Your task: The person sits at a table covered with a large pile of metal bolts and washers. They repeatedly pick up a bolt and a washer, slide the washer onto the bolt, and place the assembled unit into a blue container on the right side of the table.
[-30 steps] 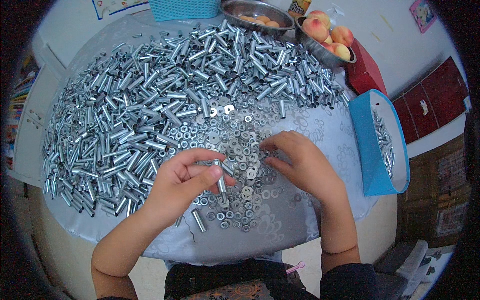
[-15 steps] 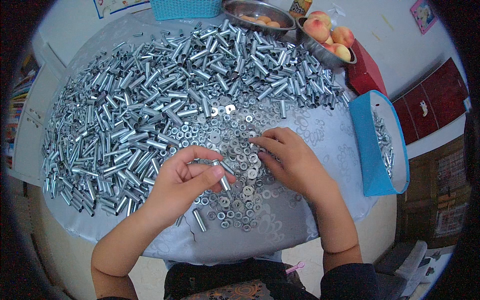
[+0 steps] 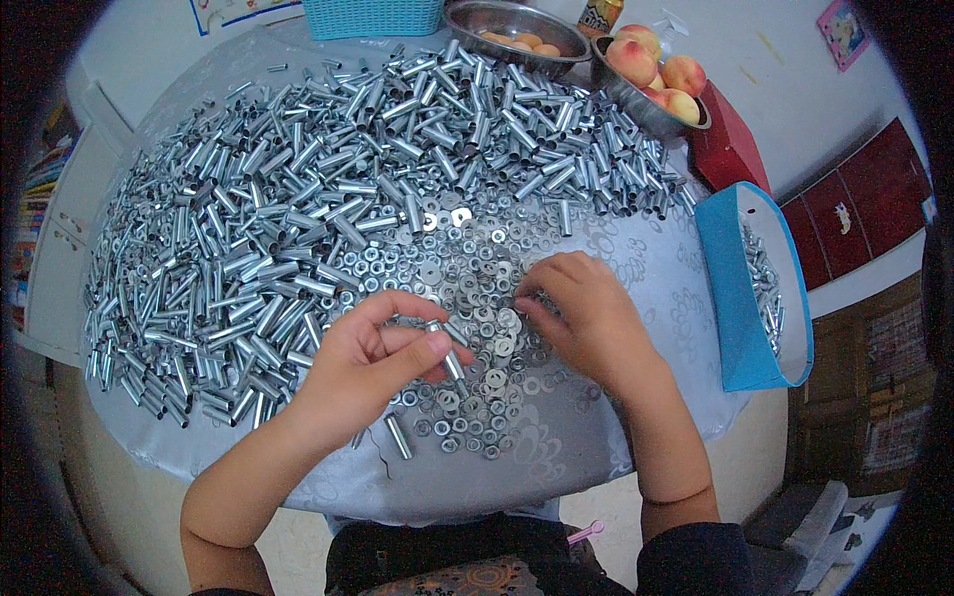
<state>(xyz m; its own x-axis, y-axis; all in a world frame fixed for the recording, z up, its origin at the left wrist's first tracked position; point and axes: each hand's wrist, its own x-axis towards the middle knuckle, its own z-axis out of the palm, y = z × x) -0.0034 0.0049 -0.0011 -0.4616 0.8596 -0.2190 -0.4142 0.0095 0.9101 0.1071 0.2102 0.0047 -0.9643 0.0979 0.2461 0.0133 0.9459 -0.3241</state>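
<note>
My left hand holds a short metal tube pinched between thumb and fingers, just above the table. My right hand rests fingers-down on a scatter of small washers and nuts, its fingertips curled among them; I cannot tell whether it has one pinched. A big heap of shiny metal tubes covers the far and left part of the round table.
A blue box with finished metal parts stands at the right table edge. At the back are a bowl of peaches, a metal bowl, a teal basket and a red box.
My right hand has shifted slightly left and down over the washers. My left hand keeps hold of the tube, turned a little.
</note>
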